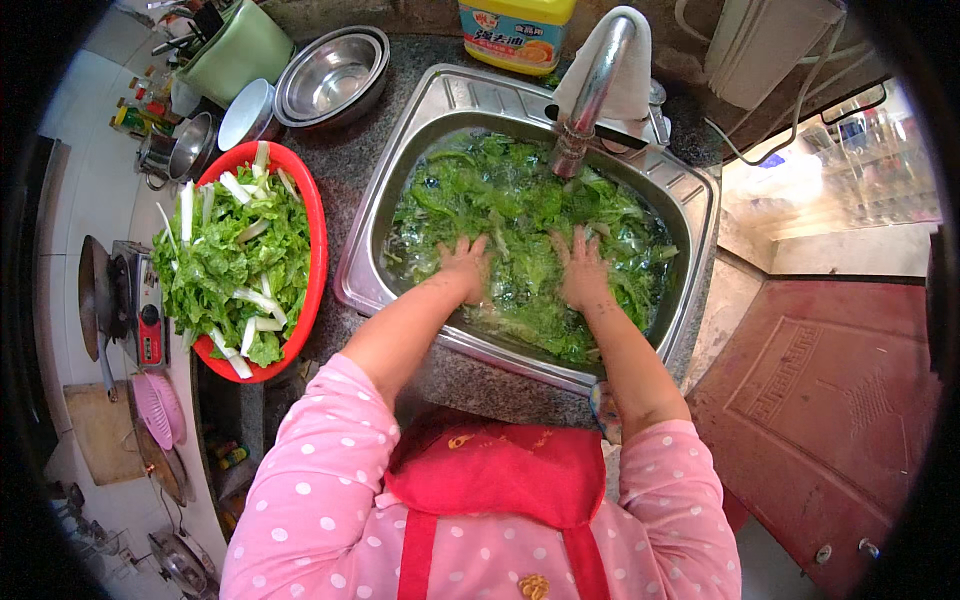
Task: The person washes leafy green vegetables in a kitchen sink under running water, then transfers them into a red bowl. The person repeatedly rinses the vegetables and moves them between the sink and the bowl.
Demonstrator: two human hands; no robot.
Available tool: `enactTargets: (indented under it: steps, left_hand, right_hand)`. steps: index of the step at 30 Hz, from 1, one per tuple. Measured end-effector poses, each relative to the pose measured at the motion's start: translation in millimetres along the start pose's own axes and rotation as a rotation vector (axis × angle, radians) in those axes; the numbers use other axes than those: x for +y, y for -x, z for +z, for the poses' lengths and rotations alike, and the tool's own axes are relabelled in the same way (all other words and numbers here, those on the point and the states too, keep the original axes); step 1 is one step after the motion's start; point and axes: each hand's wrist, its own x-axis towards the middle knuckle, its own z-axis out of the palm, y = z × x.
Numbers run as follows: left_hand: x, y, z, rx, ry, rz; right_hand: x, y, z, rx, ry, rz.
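Observation:
Both of my hands are pressed into leafy greens [525, 195] that float in a water-filled stainless steel sink [356, 259]. My left hand [466, 268] lies on the leaves left of the middle, its fingers spread and the tips partly under water. To the right, my right hand [583, 268] rests palm down with fingers apart, also touching the leaves. Neither hand grips anything that I can make out. Above the far side of the basin curves a metal faucet [602, 82], with a white cloth [634, 82] draped behind its neck.
Left of the sink stands a red plastic basin [319, 247] heaped with cut leafy greens [247, 262]. Nested steel bowls [334, 79] and a yellow detergent jug [517, 34] line the back. A portable gas stove [142, 300] is far left; a dark red door [817, 420] is at right.

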Motion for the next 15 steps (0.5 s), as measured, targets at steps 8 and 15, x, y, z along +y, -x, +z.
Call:
enactTargets:
  steps: [8,15]
  left_hand:
    - [-57,24,-34,0.307,0.416,0.353]
    - [-17,29,-8,0.081,0.676,0.08]
  right_hand:
    - [75,20,-26,0.064,-0.316,-0.217]
    - [-8,55,-18,-0.012,-0.384,-0.139]
